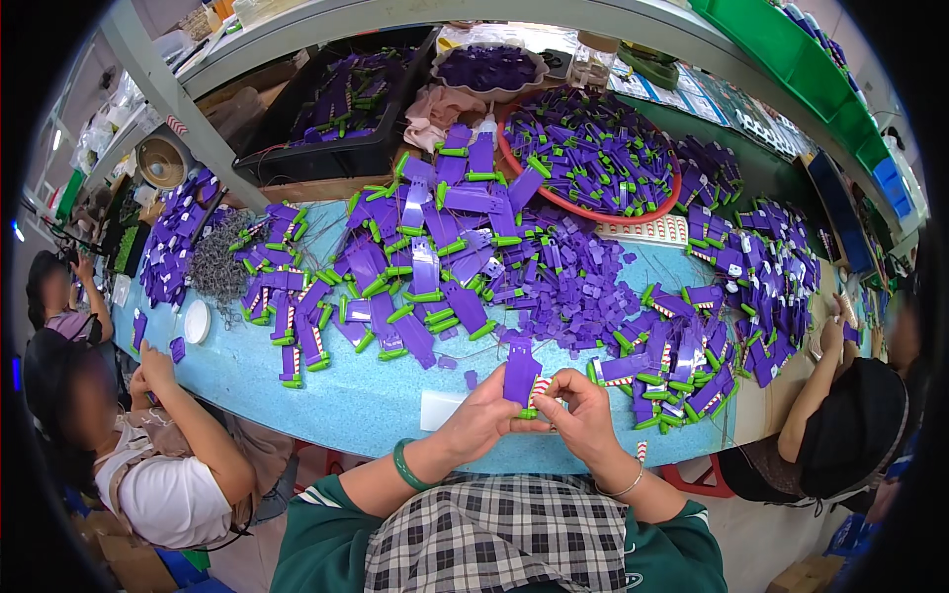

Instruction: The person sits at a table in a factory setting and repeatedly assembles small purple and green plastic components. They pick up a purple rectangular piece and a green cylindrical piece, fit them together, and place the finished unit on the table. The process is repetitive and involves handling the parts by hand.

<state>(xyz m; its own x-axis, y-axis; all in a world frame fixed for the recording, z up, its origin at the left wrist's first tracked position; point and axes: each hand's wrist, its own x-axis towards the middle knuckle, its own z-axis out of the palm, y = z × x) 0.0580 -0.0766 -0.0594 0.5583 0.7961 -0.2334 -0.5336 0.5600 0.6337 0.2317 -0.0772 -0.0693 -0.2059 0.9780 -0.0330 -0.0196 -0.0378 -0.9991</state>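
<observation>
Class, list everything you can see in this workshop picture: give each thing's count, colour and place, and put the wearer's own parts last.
Purple piece: one, purple, held in both hands.
Assembled toy parts: many, purple with green, piled mid-table.
Table: one, light blue, centre.
Round basin: one, red rim, full of purple parts, behind the pile.
Black tray: one, black, far left, holding purple parts.
White lid: one, white, table's left end.
Co-workers: at least three, seated left and right.
Left hand: one, green bangle at wrist, gripping the piece.
Right hand: one, thin bracelet, pinching the piece.
</observation>
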